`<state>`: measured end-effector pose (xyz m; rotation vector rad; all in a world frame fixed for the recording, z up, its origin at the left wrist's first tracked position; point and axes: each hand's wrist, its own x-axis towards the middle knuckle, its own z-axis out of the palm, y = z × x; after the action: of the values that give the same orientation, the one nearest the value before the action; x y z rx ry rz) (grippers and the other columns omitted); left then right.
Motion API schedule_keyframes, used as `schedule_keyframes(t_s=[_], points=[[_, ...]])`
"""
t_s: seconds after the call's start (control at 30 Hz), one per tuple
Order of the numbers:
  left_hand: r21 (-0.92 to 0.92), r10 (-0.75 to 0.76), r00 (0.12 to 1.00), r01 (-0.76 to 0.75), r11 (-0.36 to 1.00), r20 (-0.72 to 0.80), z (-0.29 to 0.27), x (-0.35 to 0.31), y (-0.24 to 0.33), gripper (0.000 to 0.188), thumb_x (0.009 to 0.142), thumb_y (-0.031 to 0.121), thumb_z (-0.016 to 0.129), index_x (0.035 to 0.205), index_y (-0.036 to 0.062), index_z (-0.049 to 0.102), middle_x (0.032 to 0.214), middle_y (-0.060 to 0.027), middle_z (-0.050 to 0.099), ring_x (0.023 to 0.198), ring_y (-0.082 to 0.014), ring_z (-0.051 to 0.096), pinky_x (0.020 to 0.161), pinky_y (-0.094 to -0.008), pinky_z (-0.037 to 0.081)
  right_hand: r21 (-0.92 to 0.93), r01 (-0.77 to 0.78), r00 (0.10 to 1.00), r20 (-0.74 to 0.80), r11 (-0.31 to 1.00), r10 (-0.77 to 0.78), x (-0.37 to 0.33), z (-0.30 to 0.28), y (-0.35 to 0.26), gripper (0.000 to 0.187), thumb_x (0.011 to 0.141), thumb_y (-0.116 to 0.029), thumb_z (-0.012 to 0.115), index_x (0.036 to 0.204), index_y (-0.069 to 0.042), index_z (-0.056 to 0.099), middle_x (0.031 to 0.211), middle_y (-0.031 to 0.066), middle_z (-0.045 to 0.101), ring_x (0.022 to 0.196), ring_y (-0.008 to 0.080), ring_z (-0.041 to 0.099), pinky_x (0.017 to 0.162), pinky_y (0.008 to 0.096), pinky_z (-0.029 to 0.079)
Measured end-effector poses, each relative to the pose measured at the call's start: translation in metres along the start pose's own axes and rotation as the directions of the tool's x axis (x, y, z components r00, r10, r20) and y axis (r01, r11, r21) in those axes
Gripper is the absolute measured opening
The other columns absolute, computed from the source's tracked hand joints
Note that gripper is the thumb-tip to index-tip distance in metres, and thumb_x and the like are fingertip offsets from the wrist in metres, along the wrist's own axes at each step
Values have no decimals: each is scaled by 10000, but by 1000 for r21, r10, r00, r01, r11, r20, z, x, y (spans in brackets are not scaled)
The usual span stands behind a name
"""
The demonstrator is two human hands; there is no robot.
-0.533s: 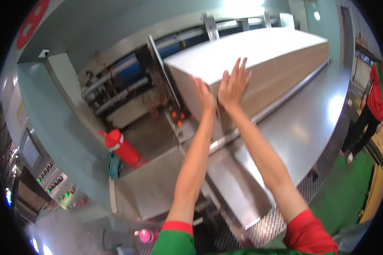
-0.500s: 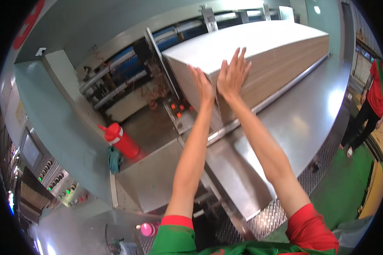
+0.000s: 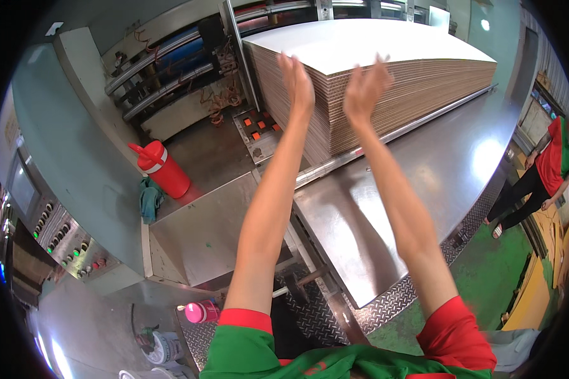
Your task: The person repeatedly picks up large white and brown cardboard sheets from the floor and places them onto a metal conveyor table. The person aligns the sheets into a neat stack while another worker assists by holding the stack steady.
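Observation:
A tall stack of corrugated cardboard sheets (image 3: 417, 88) with a white top face stands on a metal machine table (image 3: 423, 164), one corner pointing toward me. My left hand (image 3: 299, 87) is held upright and flat along the stack's left side, fingers stretched out and nothing in them. On the other side of the corner, my right hand (image 3: 365, 95) is raised with its fingers apart and somewhat smeared by motion. It holds nothing. Whether either palm touches the sheet edges, I cannot tell.
A red jug (image 3: 164, 170) and a teal cloth (image 3: 151, 199) sit to the left. Behind the stack are machine rollers (image 3: 177, 88). A control panel (image 3: 60, 234) stands far left, and a pink bottle (image 3: 201, 311) lower down. Another person (image 3: 550, 164) stands at the right.
My hands have spread a little wider around the corner, the right one moving away to the right. The whole view has shifted, showing more of the floor.

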<state>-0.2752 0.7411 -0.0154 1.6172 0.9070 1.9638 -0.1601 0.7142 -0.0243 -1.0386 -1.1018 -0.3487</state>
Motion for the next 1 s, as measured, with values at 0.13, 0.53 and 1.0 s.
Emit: schedule_keyframes(t_s=[0.13, 0.53, 1.0], points=[[-73, -12, 991, 3, 997, -135, 5, -37, -59, 760, 1077, 518, 223, 1579, -40, 105, 1672, -208, 47, 1552, -329, 36, 1256, -417, 35, 71, -139, 990, -12, 988, 141, -58, 3, 36, 697, 1070, -428, 266, 1581, 20, 110, 1654, 250, 82, 1546, 364, 65, 1229, 551, -28], [-6, -97, 994, 97, 995, -53, 16, -45, -43, 741, 1079, 506, 224, 1582, -28, 126, 1664, -220, 95, 1547, -347, 74, 1254, -413, 71, 79, -132, 991, -9, 988, 133, -7, 6, 8, 628, 1067, -349, 312, 1543, 53, 235, 1619, 284, 192, 1522, 392, 170, 1230, 550, 58], [119, -58, 998, 53, 991, 32, 15, 3, 6, 701, 1060, 404, 328, 1577, -33, 146, 1665, -240, 31, 1550, -361, 0, 1243, -473, 40, -30, 163, 964, 220, 986, -152, 29, 20, -6, 475, 1000, -377, 417, 989, -83, 790, 1395, 137, 607, 1306, 379, 486, 1189, 601, 97]])
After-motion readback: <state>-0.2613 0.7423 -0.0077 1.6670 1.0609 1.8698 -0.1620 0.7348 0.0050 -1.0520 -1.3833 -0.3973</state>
